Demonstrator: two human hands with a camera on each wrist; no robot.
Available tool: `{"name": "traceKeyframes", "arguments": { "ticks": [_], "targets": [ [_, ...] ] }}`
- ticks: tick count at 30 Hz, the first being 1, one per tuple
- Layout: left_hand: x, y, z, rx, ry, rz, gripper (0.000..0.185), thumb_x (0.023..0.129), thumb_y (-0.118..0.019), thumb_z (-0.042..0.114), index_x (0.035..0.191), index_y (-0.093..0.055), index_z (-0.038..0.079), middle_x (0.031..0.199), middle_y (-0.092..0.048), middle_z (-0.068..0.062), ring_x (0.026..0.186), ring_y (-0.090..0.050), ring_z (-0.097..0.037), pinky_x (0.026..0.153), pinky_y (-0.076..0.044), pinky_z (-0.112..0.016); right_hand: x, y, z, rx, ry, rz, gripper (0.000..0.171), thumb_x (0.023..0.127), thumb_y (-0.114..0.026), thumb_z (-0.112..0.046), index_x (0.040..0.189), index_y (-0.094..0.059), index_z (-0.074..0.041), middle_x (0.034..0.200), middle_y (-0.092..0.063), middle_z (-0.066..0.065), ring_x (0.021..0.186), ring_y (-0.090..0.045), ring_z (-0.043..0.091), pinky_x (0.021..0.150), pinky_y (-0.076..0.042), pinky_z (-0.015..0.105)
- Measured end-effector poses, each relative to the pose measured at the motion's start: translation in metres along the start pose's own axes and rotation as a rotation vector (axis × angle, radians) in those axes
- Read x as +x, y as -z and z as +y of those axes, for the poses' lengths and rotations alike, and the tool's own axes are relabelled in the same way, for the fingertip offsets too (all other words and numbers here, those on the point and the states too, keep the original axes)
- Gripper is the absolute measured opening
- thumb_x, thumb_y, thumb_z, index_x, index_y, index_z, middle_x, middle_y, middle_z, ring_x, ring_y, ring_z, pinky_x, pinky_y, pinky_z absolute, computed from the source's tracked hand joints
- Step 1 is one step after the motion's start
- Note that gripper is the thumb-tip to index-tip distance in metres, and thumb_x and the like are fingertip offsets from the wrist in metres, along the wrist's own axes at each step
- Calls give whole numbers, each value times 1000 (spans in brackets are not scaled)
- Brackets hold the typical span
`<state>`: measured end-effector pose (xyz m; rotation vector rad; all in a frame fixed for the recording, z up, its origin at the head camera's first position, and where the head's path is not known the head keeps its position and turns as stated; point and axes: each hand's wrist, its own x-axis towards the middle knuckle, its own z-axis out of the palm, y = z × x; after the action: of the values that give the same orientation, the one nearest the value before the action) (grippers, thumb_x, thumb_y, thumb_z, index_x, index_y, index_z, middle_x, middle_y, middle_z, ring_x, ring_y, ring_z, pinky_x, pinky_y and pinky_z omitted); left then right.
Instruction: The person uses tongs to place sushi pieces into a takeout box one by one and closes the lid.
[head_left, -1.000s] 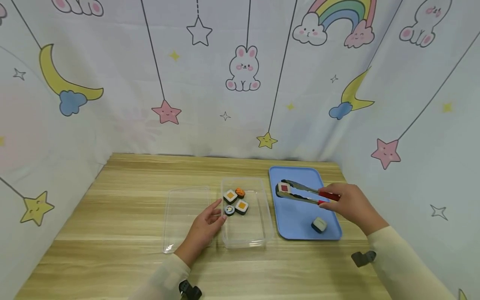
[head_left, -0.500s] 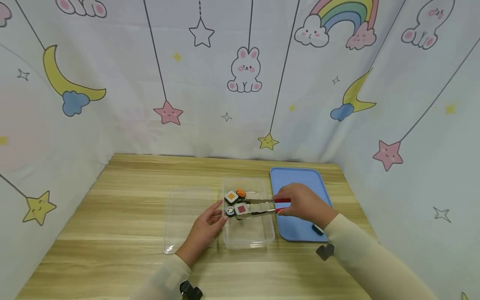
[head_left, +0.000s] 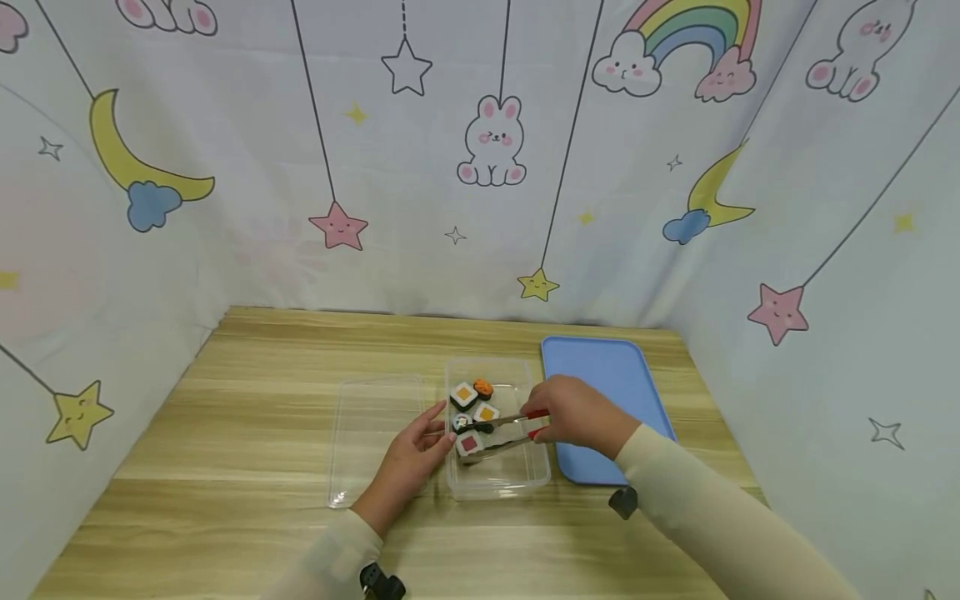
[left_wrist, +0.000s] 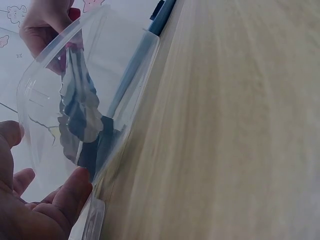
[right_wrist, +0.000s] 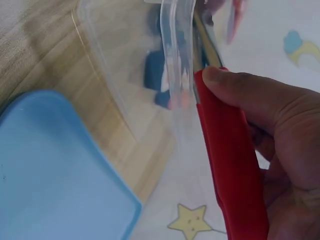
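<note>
1. Left hand [head_left: 408, 454]: fingers relaxed, touching the clear plastic box [head_left: 525, 483] at its wall.
2. Right hand [head_left: 573, 412] clenches red-handled metal tongs [head_left: 504, 432], pinching a square sushi piece [head_left: 469, 443] low inside the box.
3. Risk: the smooth piece could slip or knock the neighbouring pieces [head_left: 472, 400].
4. Blue tray [head_left: 615, 375] beyond, smooth, round-cornered.

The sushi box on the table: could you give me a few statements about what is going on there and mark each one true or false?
1. The right hand holds red-handled tongs. True.
2. The tongs grip a sushi piece with a red centre inside the clear box. True.
3. The left hand holds a second pair of tongs. False: it holds no tool and rests at the box's left side.
4. The blue tray sits left of the clear box. False: it lies to the right.
5. The clear lid covers the box. False: it lies on the table beside it.
</note>
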<state>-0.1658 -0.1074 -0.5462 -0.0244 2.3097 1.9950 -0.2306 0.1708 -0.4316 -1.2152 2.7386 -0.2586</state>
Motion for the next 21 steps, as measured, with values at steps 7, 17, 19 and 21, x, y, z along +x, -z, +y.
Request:
{"name": "traceKeyframes", "arguments": {
  "ticks": [7,17,19,21],
  "targets": [
    [0,-2,-1,5,-8,4,61,99,-74,19,155,-50,20,134,-64,-19,121,-67,-31,100,-53,-45,-7,0,2,8,-26,25,34,80,-91,-20,112,-81,-16,100,-74,-4,90,-66,16,80,-56,37],
    [0,-2,-2,-8,2,5,61,99,-74,20,155,-51,22,135,-65,-19,120,-67,-30,100,-53,-44,-62,18,34,79,-112,235,49,78,-94,-28,121,-77,-11,107,-72,-5,98,-65,18,85,-55,42],
    [1,-1,-3,-5,-5,6,61,99,-74,21,155,-51,22,135,-64,-19,121,-67,-30,101,-52,-45,-79,22,48,88,-169,271,50,77,-95,-27,121,-77,-11,106,-73,-5,96,-65,18,83,-56,42],
    [2,-1,-4,-3,-10,7,61,99,-74,21,155,-51,22,135,-64,-19,121,-66,-30,101,-52,-46,-99,26,61,104,-255,277,49,77,-94,-26,121,-77,-10,105,-73,-5,95,-65,18,81,-56,41]
  ]
}}
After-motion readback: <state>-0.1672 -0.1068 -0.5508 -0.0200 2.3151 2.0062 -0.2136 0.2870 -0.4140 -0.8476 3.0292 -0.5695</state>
